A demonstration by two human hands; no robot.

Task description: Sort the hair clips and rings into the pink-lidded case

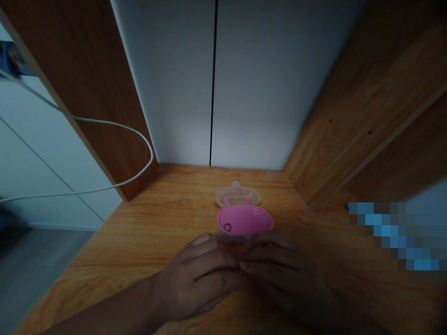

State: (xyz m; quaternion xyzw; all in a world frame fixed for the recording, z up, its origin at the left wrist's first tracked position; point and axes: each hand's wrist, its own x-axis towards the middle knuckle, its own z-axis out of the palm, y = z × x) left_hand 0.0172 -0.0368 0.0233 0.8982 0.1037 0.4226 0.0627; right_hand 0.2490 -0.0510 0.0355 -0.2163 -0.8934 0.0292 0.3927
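Observation:
A small clear plastic box (244,223) with a pink inside stands open on the wooden desk (157,218), its clear lid (238,195) folded back behind it. A few tiny rings lie on the pink insert. My left hand (199,274) and my right hand (279,270) rest on the desk just in front of the box, fingertips curled and pressed together at the middle. Whatever is pinched between them is too small and dark to name.
The desk sits in a wooden alcove with side panels left (87,83) and right (366,107) and a white back wall (213,83). A white cable (139,139) loops at the left. A blurred patch (394,237) covers something at the right.

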